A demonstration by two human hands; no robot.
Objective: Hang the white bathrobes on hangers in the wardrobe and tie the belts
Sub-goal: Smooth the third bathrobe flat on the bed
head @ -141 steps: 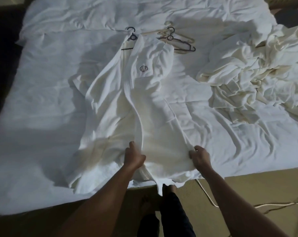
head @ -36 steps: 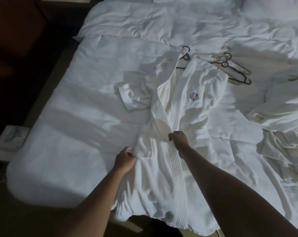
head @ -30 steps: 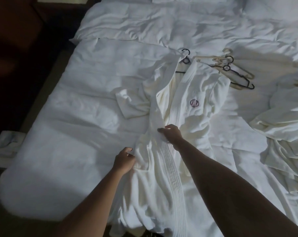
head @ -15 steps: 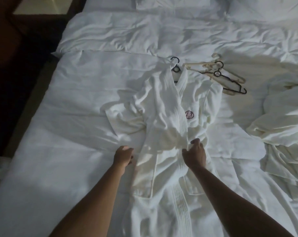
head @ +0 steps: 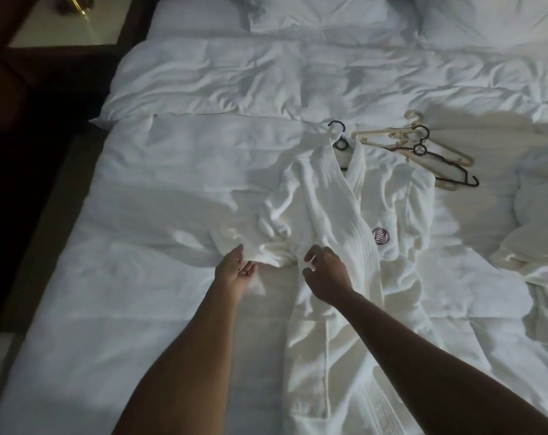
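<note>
Two bare arms are reaching over a bed (head: 140,277). The left hand (head: 235,271) is lying loose and spread beside a bunched sleeve. The right hand (head: 326,274) is hovering, fingers curled but holding nothing, at the waist of the robe (head: 329,208). Soft, floppy and thick-looking, it is best gripped by its collar. Beyond, its hanger (head: 337,135) is poking out; farther right, spare hangers (head: 423,152).
</note>
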